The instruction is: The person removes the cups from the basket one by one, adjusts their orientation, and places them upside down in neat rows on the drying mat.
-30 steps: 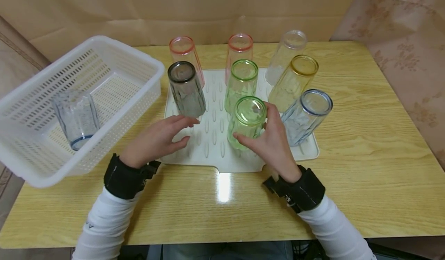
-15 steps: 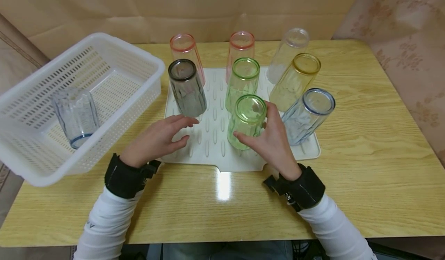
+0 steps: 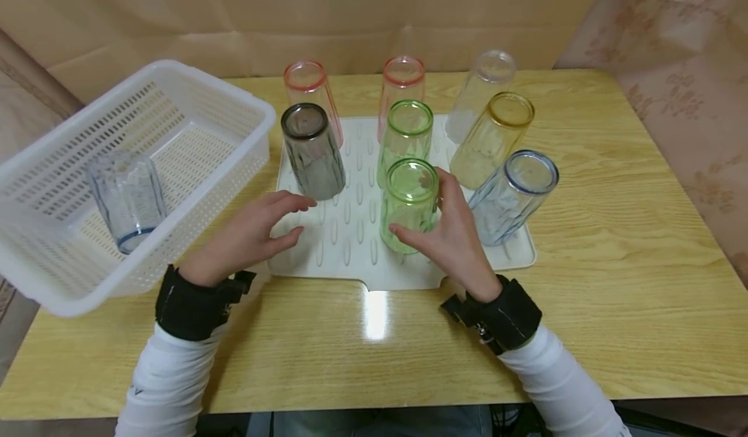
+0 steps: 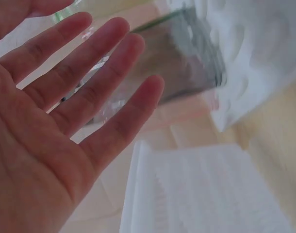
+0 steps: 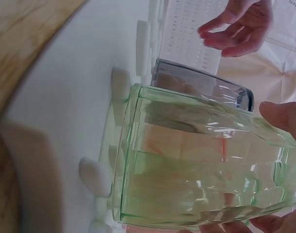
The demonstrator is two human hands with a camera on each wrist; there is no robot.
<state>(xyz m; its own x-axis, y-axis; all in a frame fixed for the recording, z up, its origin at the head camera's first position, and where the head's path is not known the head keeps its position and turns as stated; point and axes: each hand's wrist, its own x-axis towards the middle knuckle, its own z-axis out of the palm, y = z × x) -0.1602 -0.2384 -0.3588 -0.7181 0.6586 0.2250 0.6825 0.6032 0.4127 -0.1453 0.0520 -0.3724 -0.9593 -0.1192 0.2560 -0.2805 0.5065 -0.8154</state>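
My right hand point(image 3: 452, 245) holds a green glass tumbler point(image 3: 403, 219) between thumb and fingers. Mouth down, it stands at the front of a white draining tray point(image 3: 345, 255); the right wrist view shows its rim right at the tray's ridges. My left hand point(image 3: 242, 232), fingers extended and apart, holds nothing. It hovers over the tray's left front corner, just in front of an upturned grey tumbler point(image 3: 318, 161). A second green tumbler point(image 3: 409, 132) is directly behind the held one, and a blue tumbler point(image 3: 505, 200) stands upturned to the right of my right hand.
Two pink-rimmed tumblers, left point(image 3: 310, 86) and middle point(image 3: 403, 89), stand upturned at the back. A clear tumbler point(image 3: 479, 96) and a yellow one point(image 3: 491, 138) are at the right. Left is a white perforated basket point(image 3: 228, 184) with a blue-tinted tumbler point(image 3: 128, 197) inside.
My left hand has drawn a little to the left, away from the tray's middle. The green tumbler in my right hand has shifted slightly left and now stands more in line with the green one behind.
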